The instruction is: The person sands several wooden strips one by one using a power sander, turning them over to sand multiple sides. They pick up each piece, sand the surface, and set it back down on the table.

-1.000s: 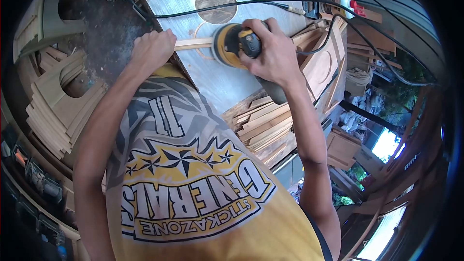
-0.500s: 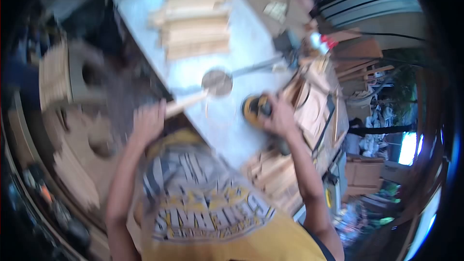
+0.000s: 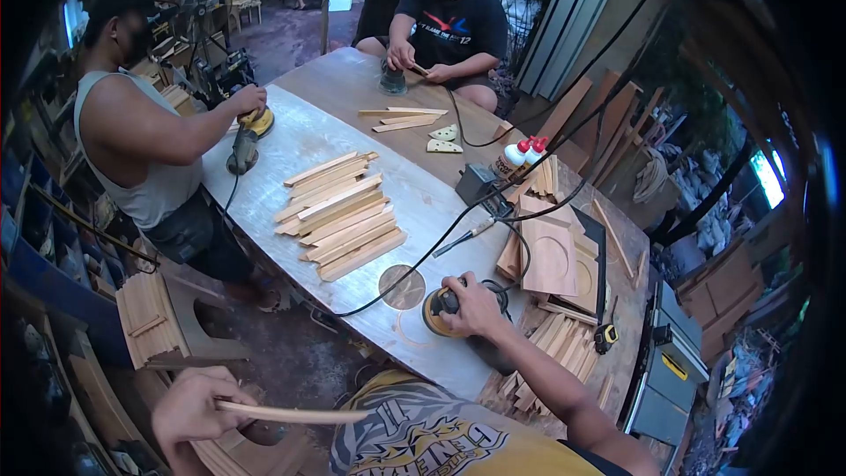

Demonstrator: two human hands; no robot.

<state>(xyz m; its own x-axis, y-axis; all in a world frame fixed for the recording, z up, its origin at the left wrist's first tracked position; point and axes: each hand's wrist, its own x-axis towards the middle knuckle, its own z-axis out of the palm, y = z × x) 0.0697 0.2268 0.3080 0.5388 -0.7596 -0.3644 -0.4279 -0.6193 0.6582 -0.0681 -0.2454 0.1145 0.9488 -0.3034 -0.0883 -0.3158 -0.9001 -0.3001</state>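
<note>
My left hand (image 3: pixel 198 405) is closed around one end of a thin, slightly curved wooden slat (image 3: pixel 300 414), held off the table at the lower left, in front of my shirt. On the metal-topped table (image 3: pixel 441 361), my right hand (image 3: pixel 476 304) grips the top of a yellow and black orbital sander (image 3: pixel 436 310). A round wooden disc or patch (image 3: pixel 403 286) lies just left of the sander. Beyond it, a row of pale wooden slats (image 3: pixel 344 216) is laid out side by side.
Loose slats (image 3: pixel 564 348) and cut panels (image 3: pixel 551 256) are piled right of the sander, near a tape measure (image 3: pixel 605 338). Black cords (image 3: pixel 441 242) cross the table. One co-worker (image 3: pixel 145 123) holds another sander (image 3: pixel 251 132); a second person (image 3: pixel 449 26) sits at the far end.
My left hand has drawn the slat back from the table to the lower left. My right hand stays on the sander. The view has tilted up, bringing co-workers into sight.
</note>
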